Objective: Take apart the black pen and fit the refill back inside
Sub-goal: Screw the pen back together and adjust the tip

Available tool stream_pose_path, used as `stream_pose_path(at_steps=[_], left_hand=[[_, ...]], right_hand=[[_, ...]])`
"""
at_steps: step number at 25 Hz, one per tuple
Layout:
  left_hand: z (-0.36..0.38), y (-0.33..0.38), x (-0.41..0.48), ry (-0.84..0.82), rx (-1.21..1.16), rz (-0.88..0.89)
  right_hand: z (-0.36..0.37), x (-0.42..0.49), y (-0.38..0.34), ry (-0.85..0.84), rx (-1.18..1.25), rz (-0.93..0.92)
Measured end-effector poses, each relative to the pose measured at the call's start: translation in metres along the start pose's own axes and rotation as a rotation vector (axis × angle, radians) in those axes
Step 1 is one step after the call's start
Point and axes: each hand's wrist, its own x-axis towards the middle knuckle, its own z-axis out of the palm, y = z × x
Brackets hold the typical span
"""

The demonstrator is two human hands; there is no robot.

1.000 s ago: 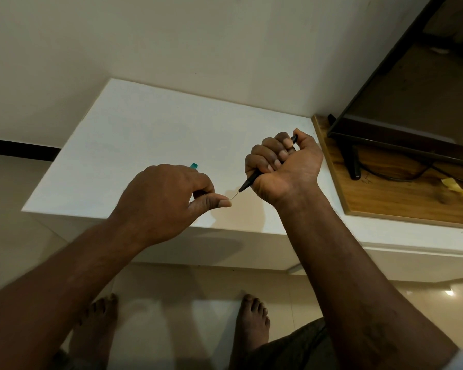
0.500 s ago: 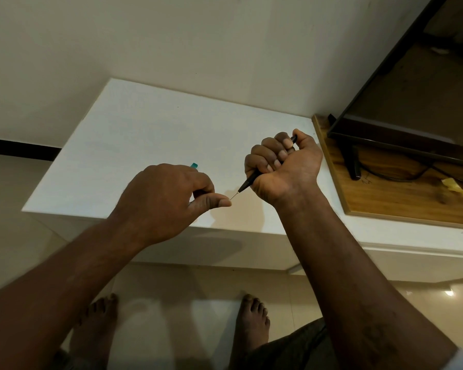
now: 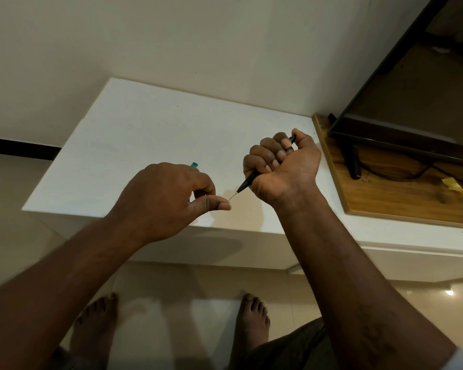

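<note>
My right hand (image 3: 284, 166) grips the black pen barrel (image 3: 247, 182) in a fist, its pointed end aimed down-left and its back end (image 3: 293, 139) showing by the thumb. A thin refill tip (image 3: 233, 196) sticks out of the barrel's point. My left hand (image 3: 169, 198) pinches that tip between thumb and forefinger. Both hands hover above the front part of the white table (image 3: 134, 134). A small teal piece (image 3: 194, 164) peeks out behind my left knuckles; what it belongs to is hidden.
A wooden board (image 3: 385, 198) lies at the table's right, carrying a dark monitor (image 3: 401, 108) on a black stand with a cable, and a yellow scrap (image 3: 453, 184). A cream wall rises behind. My bare feet stand on the tiled floor (image 3: 171, 303) below.
</note>
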Motion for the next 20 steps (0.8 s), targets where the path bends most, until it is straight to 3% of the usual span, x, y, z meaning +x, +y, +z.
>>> stream_pose_path(at_steps=[20], left_hand=[[-0.0003, 0.0026, -0.0012, 0.027, 0.001, 0.016]], right_hand=[[0.0008, -0.0033, 0.0038, -0.004, -0.003, 0.014]])
